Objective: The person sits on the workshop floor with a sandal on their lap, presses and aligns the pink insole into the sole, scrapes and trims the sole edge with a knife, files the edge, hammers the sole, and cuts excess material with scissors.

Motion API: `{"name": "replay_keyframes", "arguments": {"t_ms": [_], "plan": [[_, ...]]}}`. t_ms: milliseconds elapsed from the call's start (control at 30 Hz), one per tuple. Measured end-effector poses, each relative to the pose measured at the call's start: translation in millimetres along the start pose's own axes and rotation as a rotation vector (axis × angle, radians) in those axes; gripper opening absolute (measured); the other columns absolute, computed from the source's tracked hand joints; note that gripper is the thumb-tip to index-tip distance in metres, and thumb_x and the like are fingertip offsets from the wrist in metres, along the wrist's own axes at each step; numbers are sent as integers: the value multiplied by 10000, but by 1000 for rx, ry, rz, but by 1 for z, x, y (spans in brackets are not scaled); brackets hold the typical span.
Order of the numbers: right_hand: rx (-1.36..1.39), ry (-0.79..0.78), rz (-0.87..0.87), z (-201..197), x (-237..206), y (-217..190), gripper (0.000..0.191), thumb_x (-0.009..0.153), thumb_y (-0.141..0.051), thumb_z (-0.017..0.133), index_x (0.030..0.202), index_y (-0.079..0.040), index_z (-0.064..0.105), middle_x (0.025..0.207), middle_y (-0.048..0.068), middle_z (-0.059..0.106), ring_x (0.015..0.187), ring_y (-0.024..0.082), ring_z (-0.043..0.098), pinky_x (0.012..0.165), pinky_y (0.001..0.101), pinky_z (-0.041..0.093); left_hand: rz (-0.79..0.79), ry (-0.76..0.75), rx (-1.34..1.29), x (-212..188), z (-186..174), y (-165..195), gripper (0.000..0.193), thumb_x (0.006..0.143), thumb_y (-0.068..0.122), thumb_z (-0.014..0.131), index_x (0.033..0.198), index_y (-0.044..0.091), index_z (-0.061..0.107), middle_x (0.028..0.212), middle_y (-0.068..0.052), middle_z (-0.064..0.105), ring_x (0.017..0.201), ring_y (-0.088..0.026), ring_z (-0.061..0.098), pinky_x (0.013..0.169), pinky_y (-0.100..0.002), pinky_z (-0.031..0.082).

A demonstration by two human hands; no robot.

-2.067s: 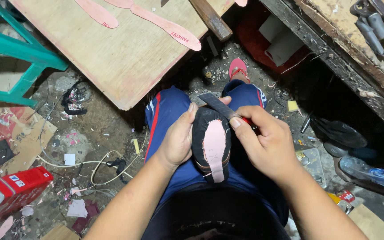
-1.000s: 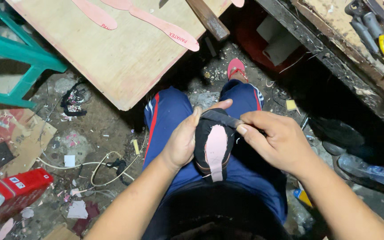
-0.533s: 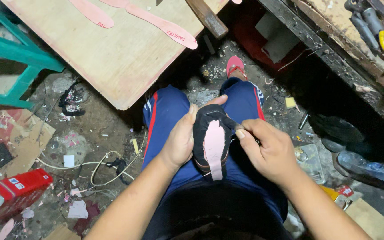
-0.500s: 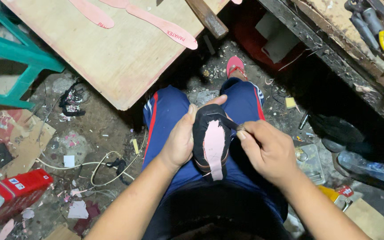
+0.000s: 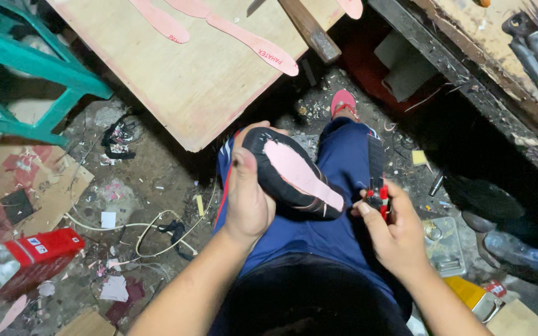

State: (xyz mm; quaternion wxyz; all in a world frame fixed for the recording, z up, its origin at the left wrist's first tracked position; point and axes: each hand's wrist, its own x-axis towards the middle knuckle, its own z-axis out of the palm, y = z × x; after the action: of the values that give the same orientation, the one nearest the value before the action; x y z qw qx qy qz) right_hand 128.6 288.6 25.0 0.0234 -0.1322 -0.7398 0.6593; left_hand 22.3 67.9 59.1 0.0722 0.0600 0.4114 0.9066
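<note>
My left hand (image 5: 247, 199) grips a black shoe upper (image 5: 284, 183) turned sole-side up over my blue-trousered lap, with a pink insole (image 5: 303, 174) showing on its bottom. The shoe lies tilted, its toe pointing up and left. My right hand (image 5: 393, 233) is beside the shoe's heel end and holds a small red-handled tool (image 5: 378, 196) with a dark strip (image 5: 375, 158) rising from it. The two hands are apart.
A plywood board (image 5: 207, 74) with pink insole cutouts (image 5: 250, 40) lies ahead. A green plastic stool (image 5: 26, 68) stands at left, a red carton (image 5: 32, 258) on the littered floor. A workbench with tools (image 5: 530, 50) runs at right. A metal tin (image 5: 443, 246) sits by my right knee.
My right hand has come off the shoe and drawn back to the right with the red-handled tool. The left hand has tilted the shoe so its toe points up-left.
</note>
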Motion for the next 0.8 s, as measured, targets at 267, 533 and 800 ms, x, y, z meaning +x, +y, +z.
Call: {"name": "replay_keyframes", "arguments": {"t_ms": [267, 533, 800], "plan": [[-461, -168, -273, 1, -23, -29, 572, 901, -59, 646, 1455, -1, 519, 1106, 102, 615, 990, 156, 615, 895, 265, 467, -215, -290, 247, -14, -23, 33, 858, 932, 445, 784, 1562, 26, 380, 1479, -114, 539, 1401, -230, 524, 1228, -382, 398], [-419, -300, -274, 24, -35, -64, 473, 898, -45, 652, 1370, -69, 642, 935, 55, 592, 818, 168, 613, 740, 249, 496, -212, -256, 204, -26, -22, 31, 859, 854, 326, 893, 1506, 44, 411, 1478, -113, 545, 1372, -226, 548, 1209, -385, 426], [-527, -259, -361, 28, -37, -71, 467, 859, -58, 706, 1322, -93, 665, 901, 73, 613, 780, 185, 629, 707, 263, 515, -195, -242, 188, -32, -25, 28, 824, 841, 318, 906, 1466, 48, 442, 1468, -116, 550, 1385, -231, 542, 1219, -386, 426]]}}
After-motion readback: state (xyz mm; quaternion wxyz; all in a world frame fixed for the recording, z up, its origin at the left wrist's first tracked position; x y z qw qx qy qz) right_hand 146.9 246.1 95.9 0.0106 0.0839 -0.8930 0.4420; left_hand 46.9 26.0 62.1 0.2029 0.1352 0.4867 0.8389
